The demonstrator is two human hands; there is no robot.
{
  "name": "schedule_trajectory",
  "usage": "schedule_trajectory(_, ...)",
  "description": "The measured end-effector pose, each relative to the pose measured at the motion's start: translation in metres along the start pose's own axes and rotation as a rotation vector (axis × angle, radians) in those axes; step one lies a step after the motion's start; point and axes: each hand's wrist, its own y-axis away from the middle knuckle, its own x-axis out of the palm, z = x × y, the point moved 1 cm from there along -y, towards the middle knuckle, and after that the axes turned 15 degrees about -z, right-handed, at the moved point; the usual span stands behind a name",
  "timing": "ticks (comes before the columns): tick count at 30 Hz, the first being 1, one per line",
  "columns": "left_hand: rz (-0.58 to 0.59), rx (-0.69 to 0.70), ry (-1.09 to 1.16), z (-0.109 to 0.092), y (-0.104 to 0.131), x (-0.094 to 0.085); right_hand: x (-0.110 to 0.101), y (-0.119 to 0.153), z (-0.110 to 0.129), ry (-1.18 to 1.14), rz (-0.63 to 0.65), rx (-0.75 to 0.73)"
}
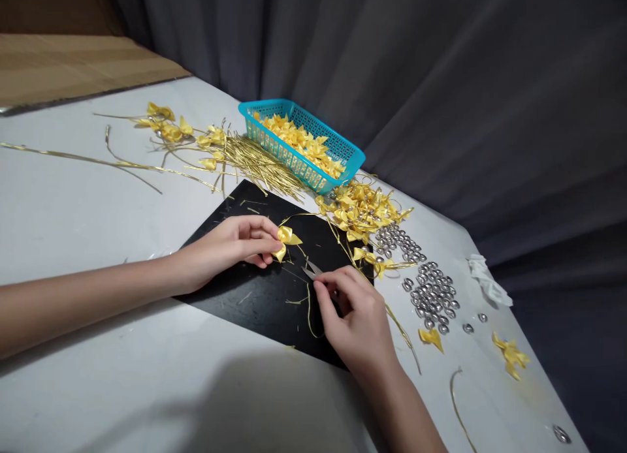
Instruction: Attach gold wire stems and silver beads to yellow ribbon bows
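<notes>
Over a black mat (pixel 230 309), my left hand (pixel 249 241) pinches a yellow satin ribbon bow (pixel 288 237) between thumb and fingers. A thin gold cord trails from the bow to the right. My right hand (pixel 350 303) is closed around small scissors (pixel 311 269). Their pointed metal blades stick out to the left, slightly parted, close to the cord's end. The scissors' handles are hidden within my fingers. Snipped bits of gold cord (pixel 294 301) are scattered over the mat beneath both hands.
A turquoise basket (pixel 355 158) of yellow bows stands behind the mat. A bundle of gold cords (pixel 264 166) lies before it. Bows with cords (pixel 362 208) are heaped right of it, above silver rings (pixel 434 293). A cardboard piece (pixel 83 68) is far left, a dark curtain (pixel 392 61) behind.
</notes>
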Motion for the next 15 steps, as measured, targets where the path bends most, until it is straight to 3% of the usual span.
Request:
schedule_trajectory(8,0.001,0.011,-0.03,-0.001,0.003,0.003,0.011,0.002,-0.001,0.042,0.031,0.054)
schedule_trajectory(15,0.009,0.014,-0.028,0.0,0.004,0.004,0.017,0.003,0.006,0.368,0.115,-0.092)
